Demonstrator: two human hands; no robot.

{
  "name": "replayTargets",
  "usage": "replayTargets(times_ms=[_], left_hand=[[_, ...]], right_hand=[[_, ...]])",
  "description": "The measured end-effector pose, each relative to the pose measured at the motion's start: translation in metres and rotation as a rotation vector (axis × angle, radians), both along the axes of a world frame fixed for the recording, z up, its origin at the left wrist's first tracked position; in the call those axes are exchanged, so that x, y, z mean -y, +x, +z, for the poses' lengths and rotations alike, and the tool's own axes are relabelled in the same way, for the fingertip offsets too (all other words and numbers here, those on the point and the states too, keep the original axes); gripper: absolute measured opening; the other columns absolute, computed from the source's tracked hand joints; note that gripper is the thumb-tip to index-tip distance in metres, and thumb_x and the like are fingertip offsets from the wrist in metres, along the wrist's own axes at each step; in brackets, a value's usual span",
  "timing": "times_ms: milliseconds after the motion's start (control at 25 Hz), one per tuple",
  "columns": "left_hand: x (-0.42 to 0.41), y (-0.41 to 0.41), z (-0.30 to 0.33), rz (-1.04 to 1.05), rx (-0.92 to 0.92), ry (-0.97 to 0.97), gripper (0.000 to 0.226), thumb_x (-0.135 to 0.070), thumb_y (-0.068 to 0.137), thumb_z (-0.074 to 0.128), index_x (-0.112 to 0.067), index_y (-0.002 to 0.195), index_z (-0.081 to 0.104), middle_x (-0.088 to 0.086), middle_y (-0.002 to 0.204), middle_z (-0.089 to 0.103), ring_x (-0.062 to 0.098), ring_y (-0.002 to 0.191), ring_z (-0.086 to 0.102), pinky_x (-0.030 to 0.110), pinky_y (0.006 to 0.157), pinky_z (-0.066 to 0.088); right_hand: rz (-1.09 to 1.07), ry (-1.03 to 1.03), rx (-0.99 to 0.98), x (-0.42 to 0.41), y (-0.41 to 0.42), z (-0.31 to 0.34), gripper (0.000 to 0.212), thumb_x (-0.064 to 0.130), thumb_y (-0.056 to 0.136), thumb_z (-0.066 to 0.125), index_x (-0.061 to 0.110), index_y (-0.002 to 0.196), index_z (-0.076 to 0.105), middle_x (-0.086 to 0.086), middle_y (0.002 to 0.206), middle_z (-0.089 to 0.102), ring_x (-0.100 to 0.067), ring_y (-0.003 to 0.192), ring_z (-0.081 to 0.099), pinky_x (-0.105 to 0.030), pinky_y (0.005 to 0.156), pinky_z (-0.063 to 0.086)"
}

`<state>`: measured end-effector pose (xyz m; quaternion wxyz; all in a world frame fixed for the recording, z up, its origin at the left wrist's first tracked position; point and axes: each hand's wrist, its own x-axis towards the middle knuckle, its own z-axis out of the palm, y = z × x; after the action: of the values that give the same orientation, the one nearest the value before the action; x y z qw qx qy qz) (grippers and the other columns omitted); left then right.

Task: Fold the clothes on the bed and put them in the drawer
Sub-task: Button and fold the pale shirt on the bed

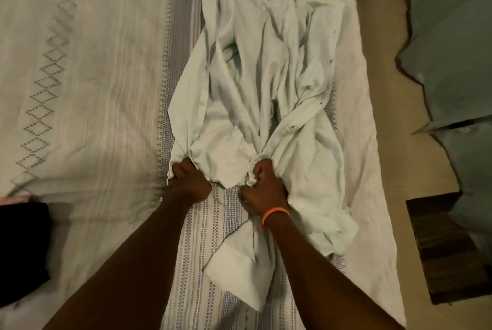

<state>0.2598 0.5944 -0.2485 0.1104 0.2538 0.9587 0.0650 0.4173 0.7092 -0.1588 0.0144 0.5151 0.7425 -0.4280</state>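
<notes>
A white button-up shirt (255, 82) lies crumpled lengthwise on the bed (87, 76), its collar and dark neck label at the far end. My left hand (190, 183) grips the shirt's lower hem at its left corner. My right hand (263, 186), with an orange band on the wrist, grips a bunched part of the hem near the middle. One sleeve with its cuff (239, 273) trails toward me under my right forearm. The other sleeve lies across the shirt's right side.
The bed carries a pale cover with grey diamond and stripe patterns. A dark item (22, 247) sits at the bed's left near edge. To the right are tan carpet (383, 26), a grey-blue fabric-covered piece (452, 58) and a dark wooden piece (452, 249).
</notes>
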Motion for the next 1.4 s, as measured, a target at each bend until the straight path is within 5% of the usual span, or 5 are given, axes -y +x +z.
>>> replayTargets(times_ms=[240, 400, 600, 840, 1400], left_hand=[[-0.002, 0.008, 0.003, -0.016, 0.387, 0.194, 0.036, -0.026, 0.072, 0.024, -0.012, 0.089, 0.052, 0.005, 0.066, 0.058, 0.020, 0.041, 0.053, 0.023, 0.034, 0.043], [0.002, 0.016, 0.002, -0.121, 0.161, 0.058, 0.047, -0.037, 0.049, 0.027, -0.020, 0.067, 0.067, 0.001, 0.059, 0.056, 0.017, 0.035, 0.049, 0.020, 0.031, 0.038], [0.034, 0.025, 0.042, -0.188, 0.148, -0.043, 0.029, -0.016, 0.091, 0.037, 0.003, 0.099, 0.057, 0.015, 0.079, 0.056, 0.025, 0.052, 0.056, 0.028, 0.041, 0.045], [0.091, 0.076, 0.057, -0.168, 0.109, 0.276, 0.033, 0.001, 0.076, 0.056, 0.005, 0.108, 0.054, 0.021, 0.088, 0.054, 0.034, 0.057, 0.058, 0.040, 0.046, 0.050], [0.088, 0.097, 0.062, 0.233, 0.168, 0.644, 0.028, -0.002, 0.085, 0.060, -0.010, 0.112, 0.056, 0.007, 0.107, 0.055, 0.023, 0.092, 0.054, 0.039, 0.081, 0.044]], right_hand=[[-0.088, 0.087, -0.126, -0.002, -0.001, -0.034, 0.035, 0.026, 0.059, 0.068, 0.022, 0.077, 0.039, 0.009, 0.057, 0.050, -0.012, 0.052, 0.046, -0.032, 0.055, 0.043], [-0.072, 0.183, -0.146, 0.003, 0.003, -0.039, 0.032, 0.034, 0.066, 0.067, 0.020, 0.079, 0.041, 0.007, 0.060, 0.056, -0.004, 0.053, 0.051, -0.020, 0.050, 0.036], [-0.035, 0.278, -0.158, 0.009, 0.007, -0.041, 0.023, 0.026, 0.075, 0.067, 0.024, 0.085, 0.046, 0.009, 0.068, 0.063, -0.012, 0.062, 0.059, -0.019, 0.059, 0.037], [0.015, 0.330, -0.146, 0.015, 0.006, -0.042, 0.023, 0.025, 0.082, 0.066, 0.021, 0.098, 0.049, -0.002, 0.085, 0.071, -0.031, 0.087, 0.068, -0.028, 0.066, 0.047], [0.172, 0.322, -0.319, -0.003, 0.017, -0.054, 0.021, 0.017, 0.077, 0.063, 0.019, 0.084, 0.043, 0.005, 0.066, 0.058, -0.024, 0.065, 0.058, -0.028, 0.062, 0.040]])
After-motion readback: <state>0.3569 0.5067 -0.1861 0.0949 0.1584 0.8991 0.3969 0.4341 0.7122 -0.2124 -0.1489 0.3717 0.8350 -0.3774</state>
